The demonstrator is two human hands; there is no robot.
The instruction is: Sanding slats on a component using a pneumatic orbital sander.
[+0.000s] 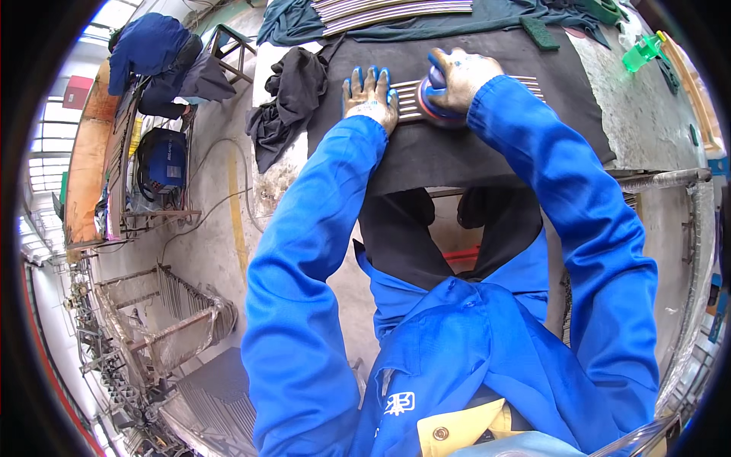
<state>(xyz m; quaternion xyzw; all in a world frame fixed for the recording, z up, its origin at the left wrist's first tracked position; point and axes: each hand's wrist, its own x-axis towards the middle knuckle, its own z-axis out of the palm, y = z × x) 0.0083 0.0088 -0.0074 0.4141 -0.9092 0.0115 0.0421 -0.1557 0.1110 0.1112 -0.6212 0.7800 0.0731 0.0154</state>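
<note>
My left hand (371, 99), in a stained glove with blue showing at the fingers, lies flat with its fingers spread at the left end of a slatted metal piece (410, 107). My gloved right hand (468, 80) is wrapped round a round hand sander (442, 118) with a reddish rim. The sander sits on the middle of the slats and hides part of them. More slats show beyond my right wrist. Under the piece, a dark cloth (487, 160) covers the table and hangs over the near edge.
Several metal bars (396, 11) lie on green cloth at the far side. A green scouring pad (539, 34) and a green bottle (642, 53) are at the far right. Crumpled dark cloth (293, 95) lies left. Another person (156, 57) bends over a bench; a metal rack (164, 312) stands lower left.
</note>
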